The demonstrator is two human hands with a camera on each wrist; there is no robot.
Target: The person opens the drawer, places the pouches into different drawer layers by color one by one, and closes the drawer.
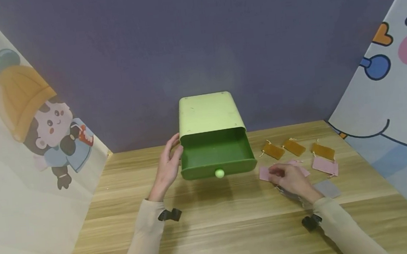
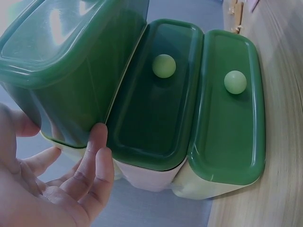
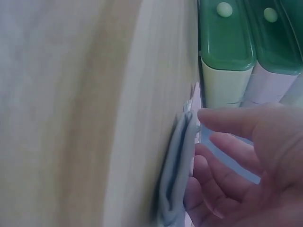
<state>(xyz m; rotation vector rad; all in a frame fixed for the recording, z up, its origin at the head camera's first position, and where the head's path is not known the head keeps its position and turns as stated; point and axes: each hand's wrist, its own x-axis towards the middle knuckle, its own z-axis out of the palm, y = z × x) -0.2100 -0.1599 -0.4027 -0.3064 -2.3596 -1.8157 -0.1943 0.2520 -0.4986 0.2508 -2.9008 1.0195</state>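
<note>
A small drawer cabinet (image 1: 209, 112) stands at the back of the table, its top green drawer (image 1: 236, 167) pulled out. No contents show inside that drawer. My left hand (image 1: 165, 168) is at the cabinet's left side; in the left wrist view its loosely bent fingers touch the side of the open drawer. Over a pink drawstring pouch (image 1: 263, 173) hovers my right hand (image 1: 293, 181), with thumb and fingers bent and a gap between them. A grey pouch (image 3: 174, 170) lies beside its fingers in the right wrist view. Another pink pouch (image 1: 303, 170) is partly hidden behind this hand.
Brown pouches (image 1: 294, 147) lie in a row at the right, with a pink pouch (image 1: 325, 166) and a grey pouch (image 1: 327, 188) nearer. Two lower drawers (image 2: 227, 127) are closed. A dark wall (image 1: 129, 69) stands behind, with printed panels on both sides.
</note>
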